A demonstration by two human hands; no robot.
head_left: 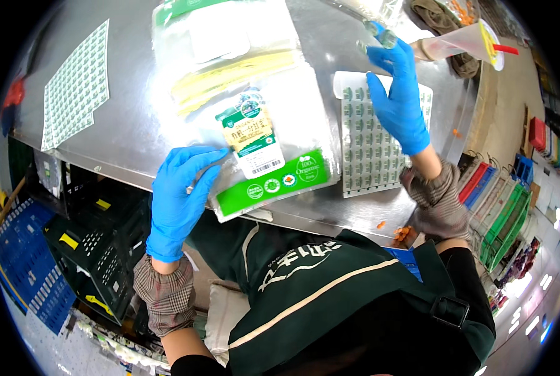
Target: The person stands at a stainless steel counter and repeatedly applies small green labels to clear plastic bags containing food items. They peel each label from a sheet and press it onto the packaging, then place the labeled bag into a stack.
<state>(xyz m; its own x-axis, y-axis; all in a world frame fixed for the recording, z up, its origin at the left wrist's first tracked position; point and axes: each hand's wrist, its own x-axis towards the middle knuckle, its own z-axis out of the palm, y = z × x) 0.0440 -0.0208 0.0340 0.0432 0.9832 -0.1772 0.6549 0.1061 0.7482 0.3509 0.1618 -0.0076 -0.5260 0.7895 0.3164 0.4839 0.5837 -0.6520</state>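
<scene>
My left hand [183, 188], blue-gloved, has loosely curved, parted fingers at the left edge of a clear bag [298, 125] with a green printed band and a central label [248, 138]. Under that bag lie more bags [217, 37] with yellow and green strips. My right hand [396, 94], also blue-gloved, is over a sheet of small stickers [367, 156] right of the bags, fingers apart, with small pale label-like pieces [386, 39] on the fingertips. A second sticker sheet [76, 81] lies on the steel table [129, 125] at the left.
A cup with a red straw [455, 45] and brown cloth [430, 14] are at the top right. Orange bits [404, 235] lie near the front edge. Black crates [85, 250] and a blue crate [29, 269] stand lower left, colored baskets [499, 232] beyond the table's right.
</scene>
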